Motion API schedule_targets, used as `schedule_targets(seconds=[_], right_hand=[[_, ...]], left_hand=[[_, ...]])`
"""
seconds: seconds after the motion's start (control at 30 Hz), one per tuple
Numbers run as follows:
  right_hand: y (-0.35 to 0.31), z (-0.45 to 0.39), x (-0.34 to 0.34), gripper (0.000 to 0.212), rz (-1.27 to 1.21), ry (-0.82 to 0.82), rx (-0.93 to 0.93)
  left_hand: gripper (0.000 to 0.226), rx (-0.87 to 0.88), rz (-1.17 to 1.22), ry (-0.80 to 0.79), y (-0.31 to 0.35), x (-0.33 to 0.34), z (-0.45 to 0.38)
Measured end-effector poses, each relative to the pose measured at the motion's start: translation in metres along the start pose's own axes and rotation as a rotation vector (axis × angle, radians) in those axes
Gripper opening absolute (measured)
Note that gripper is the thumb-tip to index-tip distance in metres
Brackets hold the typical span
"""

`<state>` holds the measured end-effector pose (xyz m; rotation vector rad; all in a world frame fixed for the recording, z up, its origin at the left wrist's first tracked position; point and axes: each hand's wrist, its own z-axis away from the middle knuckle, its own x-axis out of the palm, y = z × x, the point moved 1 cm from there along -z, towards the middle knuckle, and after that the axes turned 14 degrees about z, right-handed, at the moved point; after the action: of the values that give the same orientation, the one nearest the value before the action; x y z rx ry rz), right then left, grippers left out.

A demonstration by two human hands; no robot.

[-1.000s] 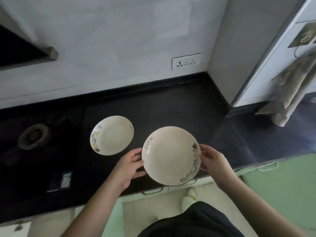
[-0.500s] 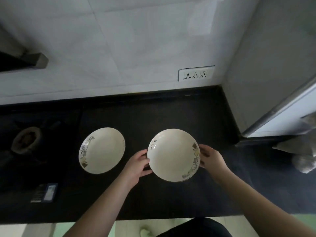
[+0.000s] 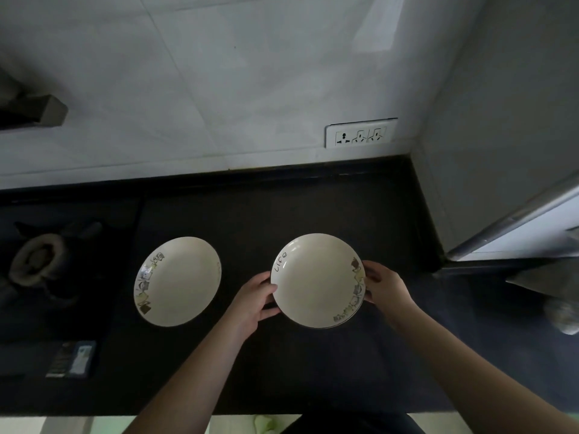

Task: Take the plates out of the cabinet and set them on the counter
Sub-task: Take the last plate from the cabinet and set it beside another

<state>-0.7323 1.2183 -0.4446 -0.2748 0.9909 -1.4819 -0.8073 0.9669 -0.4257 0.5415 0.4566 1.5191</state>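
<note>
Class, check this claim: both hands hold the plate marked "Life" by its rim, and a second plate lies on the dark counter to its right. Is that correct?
Not quite. The head view shows the second plate to the left of the "Life" plate, not the right. The rest holds: left hand and right hand grip its rim over the dark counter.

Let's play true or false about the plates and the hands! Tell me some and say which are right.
1. Both hands hold one plate. True: the left hand and right hand grip its rim on opposite sides.
2. The other plate is stacked under it. False: it lies apart, to the left on the counter.
3. The held plate says "Life". True.
4. The counter is white. False: it is black.
5. A socket is on the wall. True.
</note>
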Motion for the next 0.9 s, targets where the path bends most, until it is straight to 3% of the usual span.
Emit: schedule_targets(seconds=[0.47, 0.73, 0.9], right_hand=[[0.008, -0.007, -0.003, 0.032, -0.013, 0.008, 0.003], [0.009, -0.002, -0.001, 0.023, 0.032, 0.031, 0.000], [0.010, 0.008, -0.001, 0.026, 0.124, 0.083, -0.061]], left_hand=[[0.044, 0.021, -0.005, -0.046, -0.001, 0.008, 0.001], [0.044, 0.008, 0.177, 0.053, -0.006, 0.006, 0.011], [0.039, 0.057, 0.110, 0.110, -0.013, -0.006, 0.022]])
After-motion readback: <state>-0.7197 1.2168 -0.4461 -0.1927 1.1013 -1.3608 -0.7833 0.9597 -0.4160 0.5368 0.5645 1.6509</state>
